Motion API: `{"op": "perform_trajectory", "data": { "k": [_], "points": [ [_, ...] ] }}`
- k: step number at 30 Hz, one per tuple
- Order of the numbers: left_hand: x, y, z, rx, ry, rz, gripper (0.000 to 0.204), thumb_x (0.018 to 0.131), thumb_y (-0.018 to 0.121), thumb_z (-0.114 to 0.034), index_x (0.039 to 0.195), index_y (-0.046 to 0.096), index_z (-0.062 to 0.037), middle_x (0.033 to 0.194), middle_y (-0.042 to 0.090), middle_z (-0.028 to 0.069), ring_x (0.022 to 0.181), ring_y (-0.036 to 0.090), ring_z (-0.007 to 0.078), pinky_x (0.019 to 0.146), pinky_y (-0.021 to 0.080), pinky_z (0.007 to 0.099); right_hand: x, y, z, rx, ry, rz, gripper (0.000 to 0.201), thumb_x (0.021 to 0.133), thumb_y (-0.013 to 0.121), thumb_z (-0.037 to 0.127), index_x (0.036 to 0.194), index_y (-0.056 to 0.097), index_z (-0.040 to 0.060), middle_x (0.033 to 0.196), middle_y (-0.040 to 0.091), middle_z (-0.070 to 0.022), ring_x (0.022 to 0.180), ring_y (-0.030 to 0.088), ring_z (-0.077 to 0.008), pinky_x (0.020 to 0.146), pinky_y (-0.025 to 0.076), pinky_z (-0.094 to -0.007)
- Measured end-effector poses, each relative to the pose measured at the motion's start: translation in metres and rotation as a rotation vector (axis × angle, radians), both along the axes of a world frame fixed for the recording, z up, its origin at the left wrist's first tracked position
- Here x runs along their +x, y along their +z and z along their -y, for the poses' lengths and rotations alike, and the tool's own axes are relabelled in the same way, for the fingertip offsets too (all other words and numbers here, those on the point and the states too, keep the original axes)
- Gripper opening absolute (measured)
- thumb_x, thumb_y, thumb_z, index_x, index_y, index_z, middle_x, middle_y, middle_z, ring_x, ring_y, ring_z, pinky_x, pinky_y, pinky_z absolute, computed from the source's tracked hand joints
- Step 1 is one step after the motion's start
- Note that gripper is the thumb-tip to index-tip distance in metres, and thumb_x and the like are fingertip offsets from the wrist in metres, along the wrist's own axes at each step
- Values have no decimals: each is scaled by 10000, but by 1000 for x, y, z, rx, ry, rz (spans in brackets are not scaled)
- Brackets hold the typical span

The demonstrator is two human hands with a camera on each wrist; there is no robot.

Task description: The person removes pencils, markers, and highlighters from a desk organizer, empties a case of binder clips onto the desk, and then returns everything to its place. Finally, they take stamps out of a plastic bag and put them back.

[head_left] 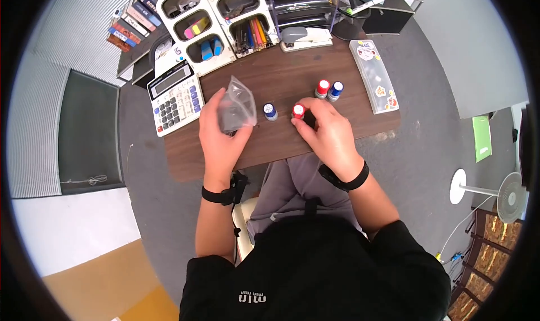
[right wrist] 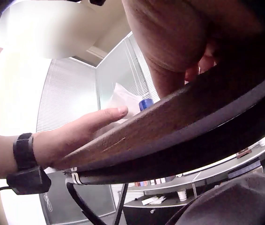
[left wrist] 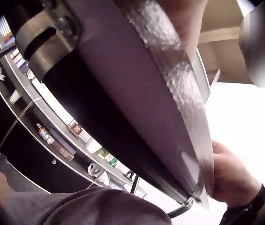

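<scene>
My left hand [head_left: 220,147] holds a crinkled clear plastic bag [head_left: 237,108] between thumb and fingers, near the desk's left side. In the right wrist view the thumb of that hand lies in front of the pale bag [right wrist: 123,97]. With thumb and forefinger, my right hand [head_left: 333,136] pinches a small red-capped bottle [head_left: 298,112] at the middle of the desk. A small blue-capped bottle [head_left: 270,112] stands upright between the two hands. Just beyond the right hand, another red-capped bottle [head_left: 322,88] and another blue-capped bottle [head_left: 335,91] stand side by side.
A calculator [head_left: 175,103] lies at the desk's left edge, below a white organizer [head_left: 216,62] with pens and erasers. At the back sits a stapler [head_left: 306,38]. A translucent pencil case [head_left: 374,76] with stickers lies along the right edge of the wooden desk [head_left: 270,147].
</scene>
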State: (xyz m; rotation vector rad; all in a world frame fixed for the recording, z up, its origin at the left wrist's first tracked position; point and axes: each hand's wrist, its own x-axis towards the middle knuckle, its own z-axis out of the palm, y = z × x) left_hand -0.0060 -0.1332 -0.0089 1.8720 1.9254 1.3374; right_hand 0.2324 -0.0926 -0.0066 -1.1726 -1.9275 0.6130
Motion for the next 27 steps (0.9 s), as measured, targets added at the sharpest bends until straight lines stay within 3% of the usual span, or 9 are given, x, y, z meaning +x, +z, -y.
{"op": "perform_trajectory", "data": {
  "k": [7, 9, 13, 15, 18, 20, 22, 24, 27],
  "points": [
    [-10, -13, 9, 100, 64, 139, 607, 750, 893, -120, 1286, 621, -42, 1209, 653, 113, 1093, 639, 267, 952, 515, 383, 2, 8, 4, -5, -10, -94, 346, 891, 796, 192, 1198, 669, 96, 1038, 721, -97, 814, 717, -311, 702, 588, -405],
    [-10, -14, 15, 27, 43, 182, 533, 756, 896, -122, 1207, 626, -35, 1174, 669, 115, 1087, 651, 286, 1030, 504, 416, 6, 4, 5, -23, -7, -129, 363, 892, 800, 210, 1211, 670, 96, 1031, 719, -98, 807, 713, -311, 698, 585, -408],
    [-11, -13, 25, 86, -57, 99, 477, 762, 891, -116, 1160, 640, -42, 1109, 693, 124, 1081, 672, 318, 1192, 397, 551, 11, 3, 3, -36, 55, -199, 309, 900, 794, 153, 1183, 693, 78, 1001, 714, -87, 692, 674, -199, 614, 542, -337],
    [-12, -15, 27, 122, -62, 117, 492, 751, 896, -96, 1163, 631, -46, 1118, 693, 120, 1076, 677, 310, 1173, 423, 550, 9, 0, 2, -92, 72, -374, 244, 898, 768, 48, 1134, 709, 63, 970, 707, -29, 586, 562, -76, 550, 466, -248],
    [-14, -22, 28, 118, -57, 218, 522, 758, 899, -76, 1185, 599, -50, 1135, 700, 118, 1083, 688, 280, 1146, 459, 526, 14, 6, 13, -207, 133, -683, 302, 871, 771, -6, 1159, 681, 0, 1016, 720, -45, 641, 526, -58, 582, 464, -248],
    [-13, -24, 29, 137, -63, 234, 557, 757, 899, -71, 1209, 573, -52, 1152, 706, 121, 1101, 685, 291, 1143, 462, 522, 18, 33, 25, 92, 184, -718, 345, 855, 764, -11, 1183, 657, -23, 1056, 723, -123, 779, 635, -121, 699, 529, -272],
    [-13, -25, 30, 150, -66, 213, 575, 754, 898, -70, 1220, 562, -57, 1161, 708, 120, 1109, 682, 297, 1143, 461, 524, 17, 50, 30, 281, 305, -825, 408, 840, 768, 20, 1225, 635, -10, 1103, 728, -223, 1012, 730, -303, 907, 573, -369],
    [-15, -26, 28, 174, -78, 196, 592, 750, 898, -69, 1231, 552, -62, 1170, 711, 119, 1116, 680, 302, 1143, 461, 525, 0, 57, 31, 249, 391, -915, 399, 824, 784, 20, 1200, 654, -10, 1105, 737, -217, 988, 727, -283, 866, 573, -368],
    [-14, -26, 29, 190, -103, 175, 584, 733, 900, -79, 1214, 568, -70, 1164, 718, 104, 1109, 681, 312, 1137, 459, 541, -40, 39, 17, 137, 363, -499, 386, 817, 823, 60, 1181, 694, 40, 1127, 739, -136, 952, 701, -270, 823, 556, -384]
  ]
}}
